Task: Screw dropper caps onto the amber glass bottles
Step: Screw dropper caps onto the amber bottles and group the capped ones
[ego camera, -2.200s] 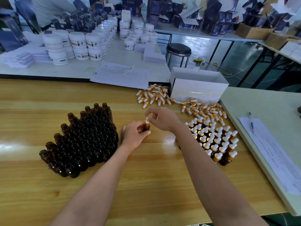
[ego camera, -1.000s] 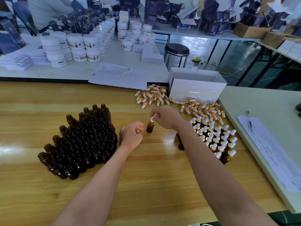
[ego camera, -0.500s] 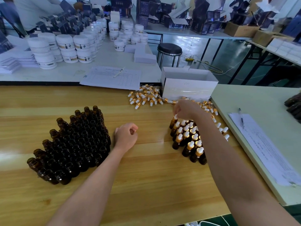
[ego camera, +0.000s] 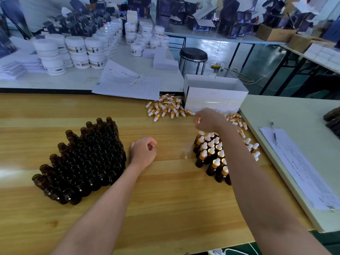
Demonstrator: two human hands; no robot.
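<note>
The right hand (ego camera: 208, 120) is blurred. Its fingers bend down over the loose caps (ego camera: 165, 108) by the front of the box (ego camera: 215, 97). A pale, gold-tinged speck shows at the fingertips, but the blur hides whether they pinch a cap or hold nothing. The left hand (ego camera: 144, 151) rests on the table (ego camera: 165, 203) with its fingers loosely curled and holds nothing. It lies just right of the open bottles (ego camera: 86, 161). These amber bottles stand upright and packed tight in a rough block, their mouths bare. The capped bottles (ego camera: 209, 153) stand in a smaller cluster under the right forearm, which crosses over them and hides some. Each that shows has a gold collar and a white bulb. The caps lie on their sides in two heaps. One is at the box's left front corner, and the other runs along its front to the table's right edge, beneath and beyond the right hand. The box is white, open at the top and wrapped in clear film, and it sits at the table's far edge. A form (ego camera: 128, 85) with a pen (ego camera: 136, 80) on it overhangs from the white bench behind, where the jars (ego camera: 75, 50) are stacked. A stool (ego camera: 193, 56) stands on the floor past the box. To the right a pale side table (ego camera: 287, 115) butts against the wooden one, with a sheet (ego camera: 301, 172) and a second pen on it.
</note>
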